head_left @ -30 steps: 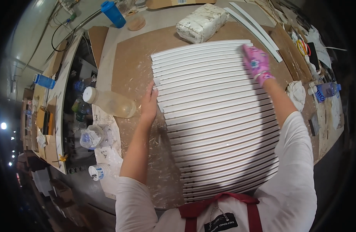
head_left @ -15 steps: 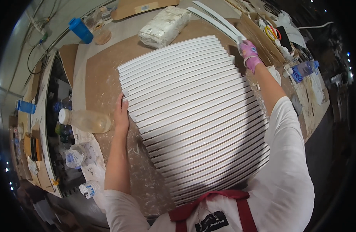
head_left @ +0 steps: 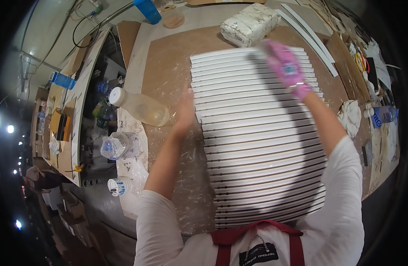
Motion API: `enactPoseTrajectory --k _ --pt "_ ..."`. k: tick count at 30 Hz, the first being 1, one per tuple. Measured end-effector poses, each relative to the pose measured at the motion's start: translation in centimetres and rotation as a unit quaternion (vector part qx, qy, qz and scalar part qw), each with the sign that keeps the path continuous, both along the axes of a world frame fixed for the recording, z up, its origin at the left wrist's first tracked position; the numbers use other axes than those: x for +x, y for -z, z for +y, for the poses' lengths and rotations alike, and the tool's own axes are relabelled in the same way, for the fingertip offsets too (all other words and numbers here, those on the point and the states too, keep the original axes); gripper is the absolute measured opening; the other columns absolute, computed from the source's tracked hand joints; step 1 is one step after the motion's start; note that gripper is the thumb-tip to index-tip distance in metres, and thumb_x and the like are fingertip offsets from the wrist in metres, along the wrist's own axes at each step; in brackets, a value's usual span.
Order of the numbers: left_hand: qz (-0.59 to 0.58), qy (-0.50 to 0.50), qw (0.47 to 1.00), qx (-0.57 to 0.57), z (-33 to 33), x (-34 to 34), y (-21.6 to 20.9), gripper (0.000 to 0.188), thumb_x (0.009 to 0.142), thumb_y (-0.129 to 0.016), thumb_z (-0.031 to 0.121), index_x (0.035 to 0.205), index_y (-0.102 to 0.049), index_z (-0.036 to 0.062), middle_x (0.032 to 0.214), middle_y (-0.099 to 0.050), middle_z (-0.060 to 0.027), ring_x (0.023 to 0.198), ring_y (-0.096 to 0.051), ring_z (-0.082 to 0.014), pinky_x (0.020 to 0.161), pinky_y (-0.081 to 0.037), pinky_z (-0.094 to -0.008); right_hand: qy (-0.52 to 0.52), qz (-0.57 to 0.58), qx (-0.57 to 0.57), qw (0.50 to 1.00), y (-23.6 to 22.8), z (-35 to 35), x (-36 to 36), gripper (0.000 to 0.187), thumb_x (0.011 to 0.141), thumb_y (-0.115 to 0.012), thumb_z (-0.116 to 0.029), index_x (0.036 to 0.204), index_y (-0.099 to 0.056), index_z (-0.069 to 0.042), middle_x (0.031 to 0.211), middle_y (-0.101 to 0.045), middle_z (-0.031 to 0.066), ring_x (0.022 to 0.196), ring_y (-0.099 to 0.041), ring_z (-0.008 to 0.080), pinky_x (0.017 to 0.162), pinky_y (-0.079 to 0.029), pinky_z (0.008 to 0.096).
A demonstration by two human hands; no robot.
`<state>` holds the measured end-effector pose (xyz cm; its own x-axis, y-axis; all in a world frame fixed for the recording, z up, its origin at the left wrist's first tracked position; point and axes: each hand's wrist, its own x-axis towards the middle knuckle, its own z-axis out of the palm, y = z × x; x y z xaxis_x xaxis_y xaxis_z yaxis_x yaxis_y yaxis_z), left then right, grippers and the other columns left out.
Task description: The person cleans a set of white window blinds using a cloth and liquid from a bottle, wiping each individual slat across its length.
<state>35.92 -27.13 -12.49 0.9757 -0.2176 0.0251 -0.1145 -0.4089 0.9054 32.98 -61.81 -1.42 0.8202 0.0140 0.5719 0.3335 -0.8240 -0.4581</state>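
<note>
Many narrow white strips (head_left: 257, 128) lie side by side in a stack on a brown board (head_left: 168, 66). My left hand (head_left: 185, 108), bare, rests along the left ends of the strips with its fingers stretched out, slightly blurred. My right hand (head_left: 286, 66) wears a pink glove and is over the far strips, smeared by motion. Its fingers are closed round a small greyish thing (head_left: 262, 43), too blurred to name. Just beyond is a white, stained, wrapped block (head_left: 249, 24). Two loose white strips (head_left: 309, 37) lie apart at the far right.
At the left lie a large bottle of cloudy liquid (head_left: 139, 106), a crumpled clear bottle (head_left: 117, 145) and a white tub (head_left: 119, 186). A blue cup (head_left: 147, 11) stands far left. On the right are a white cloth (head_left: 349, 117), a cardboard box (head_left: 348, 66) and a labelled bottle (head_left: 383, 115).
My right hand has moved left from beside the loose strips to over the far strips. The loose strips now lie apart from it. The whole view has shifted as my head turned.
</note>
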Motion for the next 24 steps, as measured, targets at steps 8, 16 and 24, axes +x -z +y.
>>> enactPoseTrajectory --k 8,16,24 --pt "-0.105 -0.044 0.988 0.105 0.0 0.0 2.1 0.05 0.103 -0.033 0.03 0.143 -0.039 0.001 0.127 -0.056 -0.0276 0.118 -0.051 -0.0401 0.103 -0.036 -0.0431 -0.024 0.057 -0.309 0.949 2.4 9.5 4.3 0.017 0.093 -0.048 -0.019 0.102 -0.062 -0.014 0.081 -0.066 0.0119 0.076 -0.067 0.0301 0.067 -0.053 0.0442" --pt "-0.087 -0.025 0.993 0.072 -1.1 0.2 1.6 0.051 0.103 -0.034 0.029 0.143 -0.038 -0.0016 0.135 -0.05 -0.0276 0.124 -0.047 -0.0399 0.106 -0.034 -0.0417 0.123 0.105 -0.262 0.951 2.3 -7.3 1.7 0.035 0.086 -0.06 -0.019 0.121 -0.056 -0.017 0.096 -0.066 0.0155 0.086 -0.066 0.0342 0.074 -0.053 0.0448" --pt "-0.127 -0.034 0.981 0.143 -1.5 0.3 1.0 0.05 0.102 -0.035 0.031 0.143 -0.04 0.0038 0.115 -0.058 -0.0311 0.106 -0.055 -0.0426 0.094 -0.04 -0.0465 0.293 0.169 -0.179 0.924 1.3 -16.5 -3.7 0.032 0.094 -0.049 -0.034 0.119 -0.058 -0.015 0.103 -0.066 0.0147 0.095 -0.063 0.0361 0.083 -0.05 0.0445"
